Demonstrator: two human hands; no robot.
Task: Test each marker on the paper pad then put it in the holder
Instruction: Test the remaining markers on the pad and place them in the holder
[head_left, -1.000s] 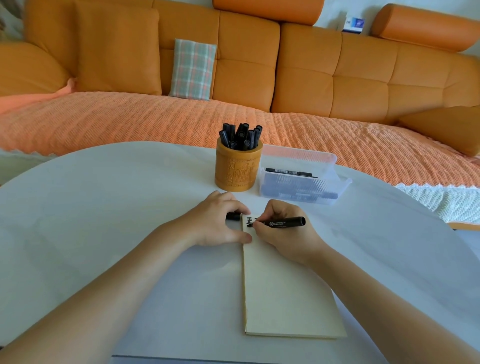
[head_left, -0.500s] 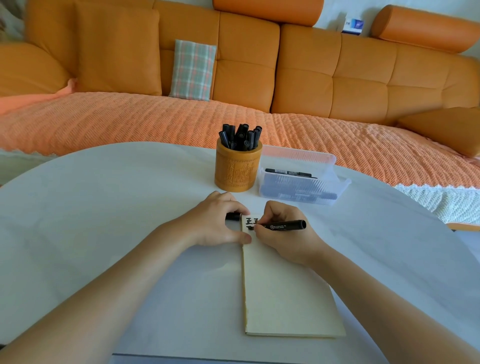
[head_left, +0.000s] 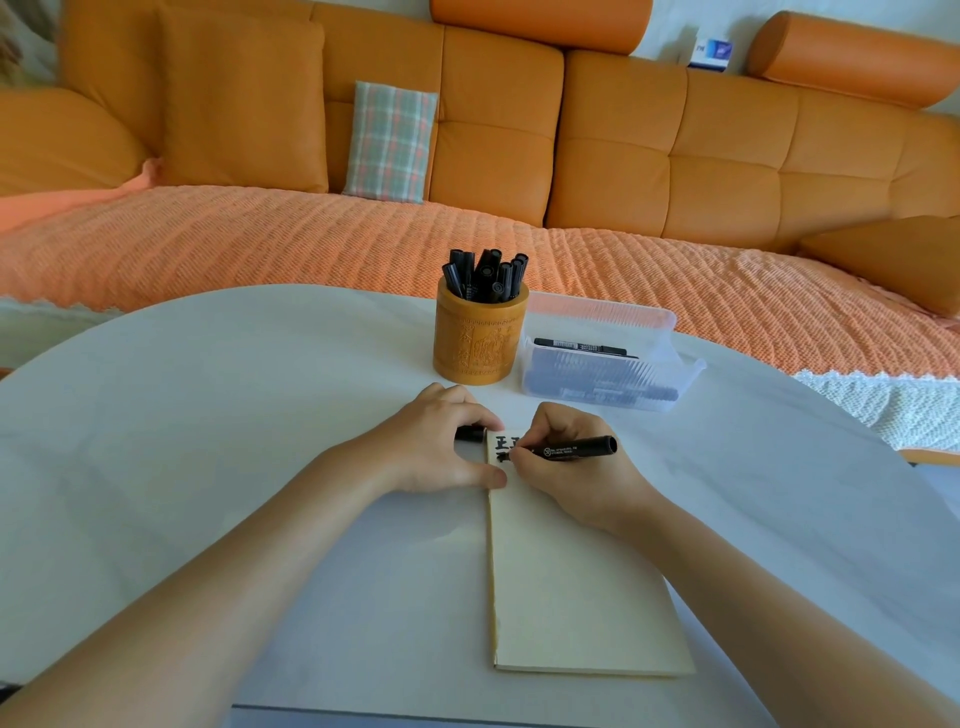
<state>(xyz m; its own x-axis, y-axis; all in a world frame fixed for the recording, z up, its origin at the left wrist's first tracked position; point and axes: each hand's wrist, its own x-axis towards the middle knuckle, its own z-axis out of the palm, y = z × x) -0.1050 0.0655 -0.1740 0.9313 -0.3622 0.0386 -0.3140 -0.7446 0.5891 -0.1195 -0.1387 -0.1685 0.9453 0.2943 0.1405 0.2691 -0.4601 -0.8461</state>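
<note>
A cream paper pad lies on the white table in front of me. My right hand grips a black marker with its tip on the pad's top left corner, where black strokes show. My left hand rests on the pad's left edge, thumb on the paper, and holds a black marker cap under its fingers. Behind the hands stands a carved bamboo holder with several black markers upright in it.
A clear plastic box with several black markers lying in it sits right of the holder. The round white table ends at an orange sofa with a plaid cushion behind it.
My right hand has shifted the marker tip slightly lower on the pad, and more black strokes have appeared. The left hand has stayed in place.
</note>
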